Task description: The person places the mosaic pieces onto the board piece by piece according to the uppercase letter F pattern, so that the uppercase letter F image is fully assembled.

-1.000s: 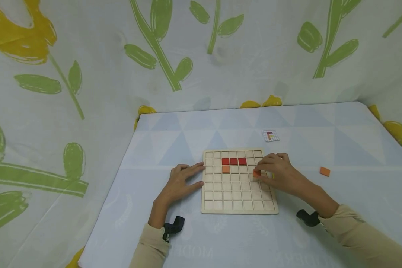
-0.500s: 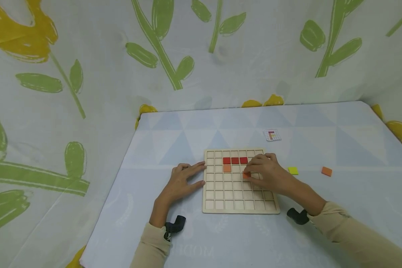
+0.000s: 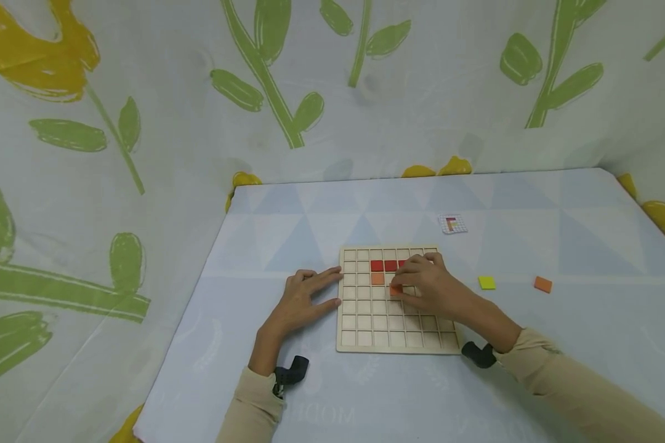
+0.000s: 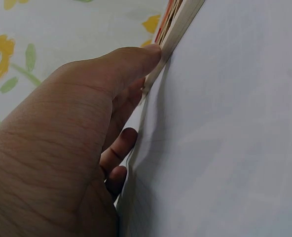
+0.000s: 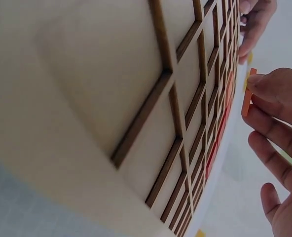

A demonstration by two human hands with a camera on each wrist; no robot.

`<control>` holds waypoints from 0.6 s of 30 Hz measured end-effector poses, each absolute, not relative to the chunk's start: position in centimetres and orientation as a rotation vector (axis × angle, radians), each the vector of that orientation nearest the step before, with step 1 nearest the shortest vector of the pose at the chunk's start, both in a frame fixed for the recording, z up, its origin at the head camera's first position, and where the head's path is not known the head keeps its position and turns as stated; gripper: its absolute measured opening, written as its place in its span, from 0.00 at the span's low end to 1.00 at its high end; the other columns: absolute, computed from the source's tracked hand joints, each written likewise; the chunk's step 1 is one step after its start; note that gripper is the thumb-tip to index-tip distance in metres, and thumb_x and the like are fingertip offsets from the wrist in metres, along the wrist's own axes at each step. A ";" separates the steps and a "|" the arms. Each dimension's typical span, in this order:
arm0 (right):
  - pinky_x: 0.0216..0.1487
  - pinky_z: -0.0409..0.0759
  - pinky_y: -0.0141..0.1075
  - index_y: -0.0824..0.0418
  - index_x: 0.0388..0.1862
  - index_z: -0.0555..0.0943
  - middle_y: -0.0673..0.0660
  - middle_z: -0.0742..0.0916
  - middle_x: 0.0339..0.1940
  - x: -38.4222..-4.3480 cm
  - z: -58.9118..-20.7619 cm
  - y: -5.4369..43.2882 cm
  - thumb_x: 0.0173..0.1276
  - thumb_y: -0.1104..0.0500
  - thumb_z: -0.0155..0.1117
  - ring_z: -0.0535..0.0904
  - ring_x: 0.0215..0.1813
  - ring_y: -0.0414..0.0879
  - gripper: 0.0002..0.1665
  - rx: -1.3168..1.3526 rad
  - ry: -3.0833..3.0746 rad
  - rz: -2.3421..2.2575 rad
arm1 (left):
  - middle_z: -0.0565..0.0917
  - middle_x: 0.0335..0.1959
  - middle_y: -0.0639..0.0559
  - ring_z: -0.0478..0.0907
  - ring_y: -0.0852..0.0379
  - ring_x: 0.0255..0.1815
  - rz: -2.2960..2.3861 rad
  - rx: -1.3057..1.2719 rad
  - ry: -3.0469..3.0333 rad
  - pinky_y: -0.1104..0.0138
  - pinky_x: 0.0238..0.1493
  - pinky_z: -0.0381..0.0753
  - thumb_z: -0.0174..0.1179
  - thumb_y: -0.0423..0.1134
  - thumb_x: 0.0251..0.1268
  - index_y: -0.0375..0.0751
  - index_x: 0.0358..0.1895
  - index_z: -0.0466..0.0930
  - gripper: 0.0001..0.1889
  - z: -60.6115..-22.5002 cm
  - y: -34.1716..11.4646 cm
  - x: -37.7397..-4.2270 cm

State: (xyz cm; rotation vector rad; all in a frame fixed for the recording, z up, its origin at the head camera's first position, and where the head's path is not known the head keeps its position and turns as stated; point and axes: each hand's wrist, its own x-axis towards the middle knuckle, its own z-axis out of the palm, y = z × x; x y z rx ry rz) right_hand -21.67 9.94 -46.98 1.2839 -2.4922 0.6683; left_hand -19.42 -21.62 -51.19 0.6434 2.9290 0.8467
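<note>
A wooden grid board (image 3: 362, 338) lies on the table. In its upper part are red square tiles (image 3: 390, 266) in a row, the rightmost partly behind the right hand, with one orange tile (image 3: 377, 279) below the leftmost. My right hand (image 3: 429, 283) pinches another orange tile (image 5: 248, 93) between thumb and fingertips. The right wrist view shows that tile held just above the board. My left hand (image 3: 299, 301) touches the board's left edge with thumb and fingertips, fingers fairly straight. In the left wrist view its thumb (image 4: 141, 59) rests against the board's wooden side.
Right of the board lie a yellow tile (image 3: 486, 283) and a loose orange tile (image 3: 543, 284). Behind it is a small card (image 3: 453, 224) printed with a coloured grid pattern. A flowered cloth (image 3: 172, 92) hangs beyond the table (image 3: 288, 246).
My right hand has moved left across the board with the pinched orange tile, uncovering the yellow tile and coming over the rightmost red tile. The left hand has stayed at the board's edge.
</note>
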 end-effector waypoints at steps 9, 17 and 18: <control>0.54 0.65 0.54 0.55 0.37 0.90 0.46 0.88 0.38 -21.7 -46.8 8.4 0.55 0.58 0.81 0.78 0.50 0.47 0.10 1.280 -2.594 0.629 | 0.65 0.73 0.72 0.65 0.51 0.62 0.849 0.650 2.941 0.51 0.61 0.60 0.61 0.59 0.68 0.63 0.72 0.72 0.29 -51.5 -21.7 -19.4; 0.50 0.67 0.52 0.56 0.34 0.90 0.47 0.89 0.35 -21.8 -47.2 7.4 0.55 0.57 0.81 0.79 0.47 0.47 0.09 1.327 -2.514 0.576 | 0.65 0.74 0.70 0.65 0.50 0.63 0.853 0.680 2.944 0.50 0.62 0.59 0.61 0.58 0.69 0.62 0.72 0.71 0.30 -51.4 -21.6 -19.4; 0.50 0.67 0.52 0.56 0.35 0.90 0.47 0.89 0.35 -21.9 -47.2 7.3 0.55 0.57 0.81 0.79 0.47 0.47 0.09 1.328 -2.509 0.570 | 0.65 0.74 0.70 0.65 0.50 0.63 0.851 0.680 2.944 0.50 0.62 0.59 0.61 0.58 0.69 0.62 0.72 0.71 0.30 -51.3 -21.6 -19.4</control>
